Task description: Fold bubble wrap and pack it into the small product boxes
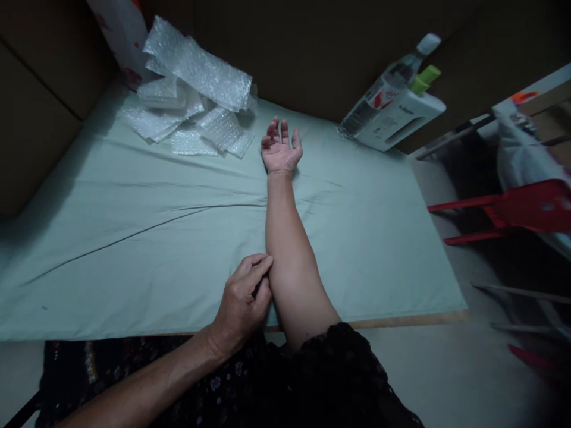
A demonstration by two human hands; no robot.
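My right arm lies stretched out across a table covered with a pale green cloth [134, 238]. My right hand [280, 148] rests palm up with its fingers loosely apart and nothing in it. A pile of bubble wrap pieces [196, 101] lies just to its left, not touching. My left hand [244, 300] sits near the table's front edge, its curled fingertips pressed against my right forearm [289, 261]. Nothing shows in its fingers.
A clear water bottle [383, 89] and a white bottle with a green cap [401, 116] lie at the back right of the table. Brown cardboard walls stand behind and at left. A red plastic chair [513, 211] is on the floor at right.
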